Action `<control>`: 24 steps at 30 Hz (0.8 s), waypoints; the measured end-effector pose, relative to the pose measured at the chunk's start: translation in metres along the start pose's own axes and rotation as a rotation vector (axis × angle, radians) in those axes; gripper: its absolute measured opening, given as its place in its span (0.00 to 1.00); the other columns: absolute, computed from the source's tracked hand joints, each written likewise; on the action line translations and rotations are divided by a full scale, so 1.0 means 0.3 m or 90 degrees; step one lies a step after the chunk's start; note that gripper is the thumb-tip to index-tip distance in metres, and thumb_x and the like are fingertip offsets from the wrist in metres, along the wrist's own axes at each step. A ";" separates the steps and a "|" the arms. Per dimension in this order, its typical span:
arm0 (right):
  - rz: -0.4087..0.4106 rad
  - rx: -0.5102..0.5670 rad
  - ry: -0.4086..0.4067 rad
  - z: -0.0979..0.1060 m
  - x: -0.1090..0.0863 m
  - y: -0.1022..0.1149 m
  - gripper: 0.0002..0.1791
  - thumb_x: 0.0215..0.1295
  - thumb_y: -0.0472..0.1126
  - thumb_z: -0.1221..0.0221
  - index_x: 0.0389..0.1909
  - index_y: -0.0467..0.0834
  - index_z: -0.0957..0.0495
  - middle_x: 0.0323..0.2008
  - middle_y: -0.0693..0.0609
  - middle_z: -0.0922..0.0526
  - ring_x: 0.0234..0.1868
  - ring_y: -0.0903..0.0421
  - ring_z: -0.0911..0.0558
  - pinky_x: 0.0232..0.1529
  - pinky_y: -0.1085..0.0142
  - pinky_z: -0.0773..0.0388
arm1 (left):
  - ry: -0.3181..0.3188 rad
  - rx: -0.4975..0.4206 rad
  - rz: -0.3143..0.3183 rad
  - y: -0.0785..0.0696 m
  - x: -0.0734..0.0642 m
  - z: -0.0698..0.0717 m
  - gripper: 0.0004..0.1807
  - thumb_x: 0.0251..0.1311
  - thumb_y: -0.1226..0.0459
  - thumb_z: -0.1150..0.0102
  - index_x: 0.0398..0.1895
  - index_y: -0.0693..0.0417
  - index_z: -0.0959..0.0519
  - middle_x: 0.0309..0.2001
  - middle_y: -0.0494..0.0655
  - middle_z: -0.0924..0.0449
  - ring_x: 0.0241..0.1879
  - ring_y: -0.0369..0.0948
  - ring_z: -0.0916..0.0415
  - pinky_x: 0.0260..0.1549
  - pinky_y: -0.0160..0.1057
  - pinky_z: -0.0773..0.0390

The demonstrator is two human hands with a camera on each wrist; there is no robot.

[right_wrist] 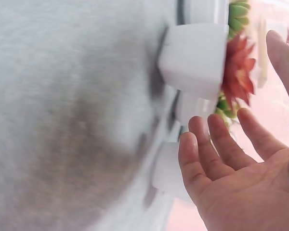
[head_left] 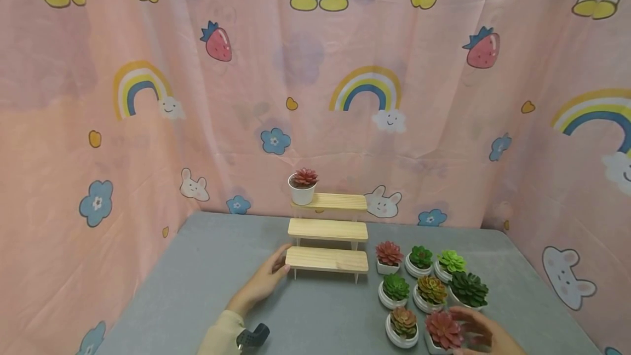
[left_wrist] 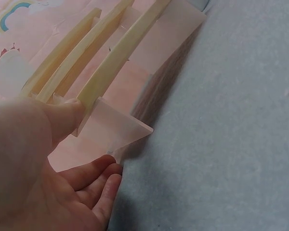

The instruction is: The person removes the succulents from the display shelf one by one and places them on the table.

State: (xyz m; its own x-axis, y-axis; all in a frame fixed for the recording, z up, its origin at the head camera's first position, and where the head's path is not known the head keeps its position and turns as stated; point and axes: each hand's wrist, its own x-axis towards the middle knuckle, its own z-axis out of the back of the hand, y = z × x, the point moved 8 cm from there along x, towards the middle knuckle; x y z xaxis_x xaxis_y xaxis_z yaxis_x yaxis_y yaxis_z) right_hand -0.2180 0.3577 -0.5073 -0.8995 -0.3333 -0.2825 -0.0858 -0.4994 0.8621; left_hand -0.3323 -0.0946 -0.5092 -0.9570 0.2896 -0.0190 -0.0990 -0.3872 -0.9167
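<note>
A three-tier wooden display stand with pale boards and clear supports stands on the table. My left hand holds the left end of its lowest board, thumb at the front corner and index finger at the back. In the left wrist view the thumb lies against the board, with the other fingers loose below a clear support. My right hand is beside a red artificial succulent in a white square pot. Its fingers are spread, with a gap to the pot in the right wrist view.
Several other potted succulents, including a brown one and a dark green one, stand grouped right of the stand. Another red succulent in a white pot sits on the top tier's left end. Behind the grey table hangs a pink patterned curtain.
</note>
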 end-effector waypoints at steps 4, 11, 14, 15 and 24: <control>-0.008 -0.026 -0.025 0.013 -0.020 0.048 0.38 0.74 0.43 0.42 0.70 0.21 0.47 0.64 0.18 0.35 0.53 0.46 0.17 0.48 0.45 0.19 | 0.000 0.001 0.004 -0.002 -0.002 0.001 0.32 0.77 0.56 0.51 0.80 0.42 0.44 0.72 0.68 0.35 0.72 0.67 0.38 0.65 0.69 0.33; 0.033 -0.064 -0.052 0.044 -0.041 0.133 0.34 0.77 0.42 0.46 0.72 0.24 0.44 0.64 0.29 0.27 0.47 0.78 0.22 0.44 0.65 0.18 | 0.004 -0.003 -0.002 -0.003 -0.005 -0.003 0.31 0.77 0.57 0.51 0.80 0.43 0.44 0.72 0.69 0.35 0.72 0.67 0.38 0.65 0.69 0.33; 0.051 -0.078 -0.066 0.056 -0.042 0.170 0.33 0.77 0.42 0.46 0.72 0.26 0.43 0.62 0.47 0.22 0.49 0.77 0.21 0.43 0.68 0.19 | 0.004 -0.003 -0.002 -0.004 -0.004 -0.003 0.32 0.77 0.57 0.51 0.80 0.44 0.44 0.71 0.68 0.34 0.72 0.67 0.38 0.65 0.69 0.34; 0.057 -0.079 -0.070 0.059 -0.041 0.183 0.33 0.77 0.42 0.45 0.72 0.26 0.43 0.61 0.54 0.22 0.49 0.76 0.21 0.44 0.68 0.19 | 0.003 -0.003 -0.002 -0.003 -0.003 -0.003 0.32 0.77 0.57 0.51 0.80 0.44 0.44 0.71 0.68 0.34 0.72 0.67 0.38 0.65 0.70 0.34; 0.171 -0.102 -0.103 0.062 -0.019 0.334 0.28 0.76 0.37 0.46 0.71 0.29 0.39 0.53 0.88 0.30 0.51 0.77 0.22 0.43 0.69 0.18 | 0.005 0.002 -0.008 -0.001 -0.002 -0.001 0.32 0.77 0.57 0.51 0.80 0.44 0.44 0.71 0.68 0.33 0.71 0.67 0.37 0.65 0.69 0.33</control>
State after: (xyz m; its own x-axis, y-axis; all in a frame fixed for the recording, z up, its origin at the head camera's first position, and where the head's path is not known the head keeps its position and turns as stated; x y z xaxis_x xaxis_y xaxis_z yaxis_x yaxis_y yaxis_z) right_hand -0.2294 0.3243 -0.4115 -0.9381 -0.3453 0.0271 0.2201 -0.5339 0.8164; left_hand -0.3316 -0.0943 -0.5090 -0.9534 0.3014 -0.0109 -0.1115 -0.3861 -0.9157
